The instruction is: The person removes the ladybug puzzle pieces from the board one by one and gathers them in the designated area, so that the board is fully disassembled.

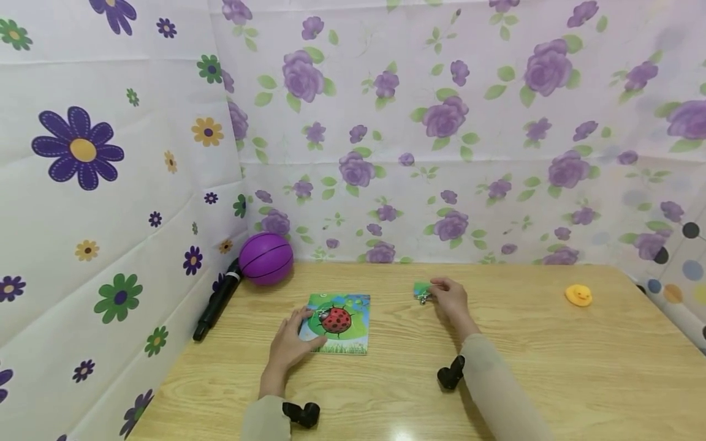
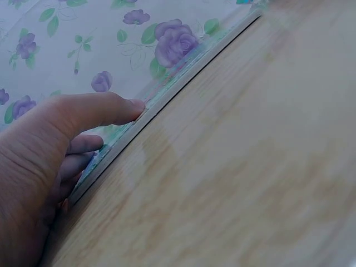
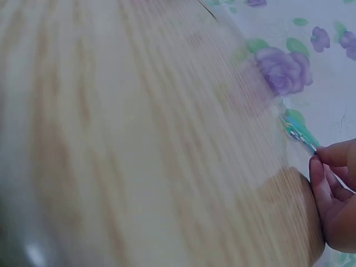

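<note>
A square ladybug picture board [image 1: 353,337] lies flat on the wooden table, showing a red spotted ladybug on green and blue. My left hand [image 1: 291,343] rests at its left side, thumb extended over the near edge and fingers along the left edge. In the left wrist view, the thumb [image 2: 119,108] touches the board's thin edge [image 2: 161,100]. Farther back and to the right, my right hand [image 1: 451,300] pinches a small flat picture piece [image 1: 420,288] in green and blue between thumb and fingers. The right wrist view shows this piece [image 3: 300,133] tilted, nearly edge-on.
A purple ball [image 1: 266,258] sits in the back left corner beside a long black marker-like stick [image 1: 217,306]. A yellow rubber duck [image 1: 578,295] lies at the back right. Flower-printed cloth [image 1: 386,153] hangs behind the table [image 1: 540,355] and along its left side.
</note>
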